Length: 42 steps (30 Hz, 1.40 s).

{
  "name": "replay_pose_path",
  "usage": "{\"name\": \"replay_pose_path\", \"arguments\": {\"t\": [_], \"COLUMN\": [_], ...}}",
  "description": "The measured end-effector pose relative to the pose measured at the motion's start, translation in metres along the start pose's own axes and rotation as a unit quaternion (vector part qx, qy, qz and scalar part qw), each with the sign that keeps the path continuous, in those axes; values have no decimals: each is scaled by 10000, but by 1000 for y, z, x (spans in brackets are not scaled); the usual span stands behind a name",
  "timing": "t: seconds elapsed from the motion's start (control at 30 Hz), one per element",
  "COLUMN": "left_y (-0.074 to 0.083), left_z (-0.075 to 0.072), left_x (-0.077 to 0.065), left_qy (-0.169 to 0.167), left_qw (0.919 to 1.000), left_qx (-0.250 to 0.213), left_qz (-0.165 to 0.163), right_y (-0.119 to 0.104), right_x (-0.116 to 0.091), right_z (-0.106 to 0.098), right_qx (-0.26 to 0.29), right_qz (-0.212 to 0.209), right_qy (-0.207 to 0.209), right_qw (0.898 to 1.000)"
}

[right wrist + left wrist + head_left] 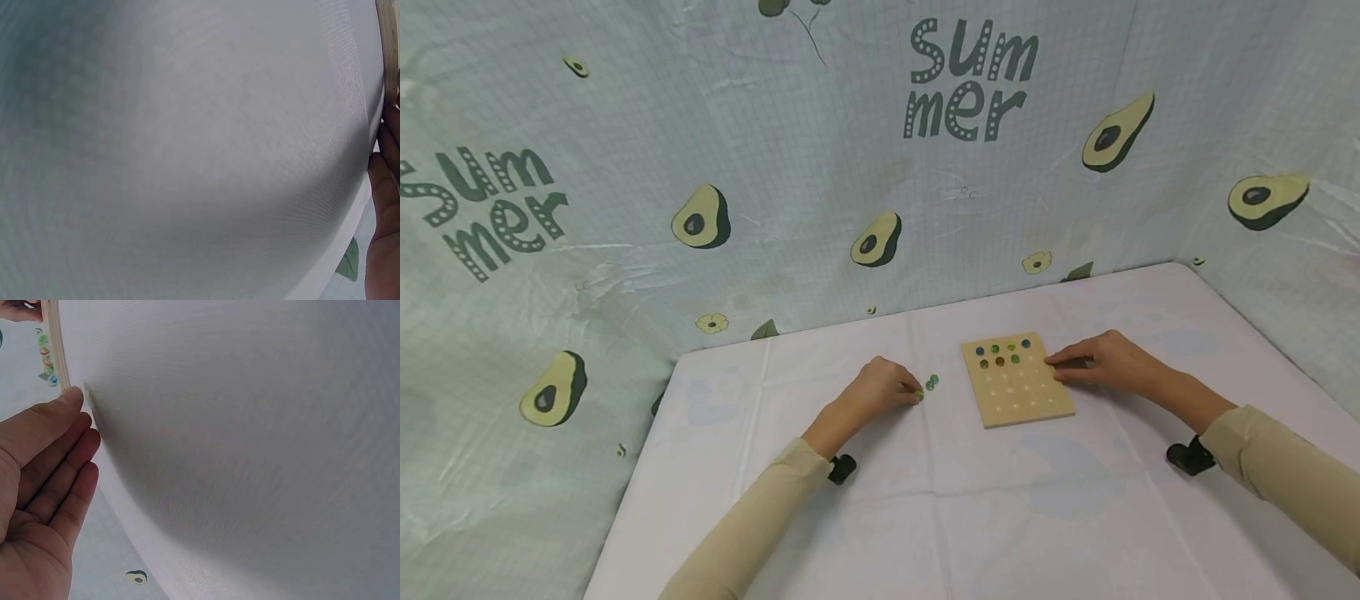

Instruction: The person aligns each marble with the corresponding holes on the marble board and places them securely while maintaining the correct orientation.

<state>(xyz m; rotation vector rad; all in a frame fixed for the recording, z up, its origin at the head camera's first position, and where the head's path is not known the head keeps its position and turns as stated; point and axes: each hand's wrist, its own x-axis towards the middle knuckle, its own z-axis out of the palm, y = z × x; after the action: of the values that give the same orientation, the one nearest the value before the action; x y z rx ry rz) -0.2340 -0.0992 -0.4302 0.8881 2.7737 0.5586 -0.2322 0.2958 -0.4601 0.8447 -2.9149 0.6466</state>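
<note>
A square wooden board [1026, 414] with rows of shallow hollows lies on the table. Several glass marbles, blue, green, yellowish and amber, sit in its far row and part of the second row. My left hand [880, 387] is low over the table left of the board, thumb and fingertips pinching a yellow-green marble [919, 395]. In the left wrist view the fingers hide that marble. Two green marbles [932, 381] lie just beyond these fingertips. My right hand [1105, 362] touches the board's right edge with extended fingers and thumb; the right wrist view shows the hand only partly.
A pale pink cloth covers the table [865, 533]. Behind and beside it hang white sheets [790, 208] printed with avocados and lettering. Dark wrist cameras [842, 469] sit under both wrists, close to the tabletop.
</note>
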Motion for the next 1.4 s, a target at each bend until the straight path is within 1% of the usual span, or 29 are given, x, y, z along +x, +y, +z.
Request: {"name": "replay_pose_path", "arguments": {"t": [0.2,0.4,0.53,0.7,0.83,0.97,1.27,1.4], "left_y": [-3,-3,-3,-2,-1,2,5,6], "left_z": [-1,-3,-5,-6,-6,-6,-7,-6], "left_x": [-1,-2,-2,-1,0,0,1,3], "left_qy": [120,275,378,574,721,784,908,944], "left_qw": [9999,9996,9992,9976,9950,9920,9886,9872], "left_qx": [-59,7,-58,-142,-154,-164,-37,-62], "left_qz": [-14,53,87,353,678,978,1204,1281], "right_y": [0,1,1,1,1,2,2,3], "right_x": [-1,-2,-2,-1,-2,-3,-2,-1], "right_z": [0,1,1,1,2,2,3,3], "right_qx": [-33,-17,-4,-51,-42,-31,-31,-36], "right_qz": [0,10,-29,-30,-52,-48,27,50], "right_qy": [41,75,118,80,89,111,62,37], "right_qw": [10000,10000,9999,10000,9999,9999,10000,10000]}}
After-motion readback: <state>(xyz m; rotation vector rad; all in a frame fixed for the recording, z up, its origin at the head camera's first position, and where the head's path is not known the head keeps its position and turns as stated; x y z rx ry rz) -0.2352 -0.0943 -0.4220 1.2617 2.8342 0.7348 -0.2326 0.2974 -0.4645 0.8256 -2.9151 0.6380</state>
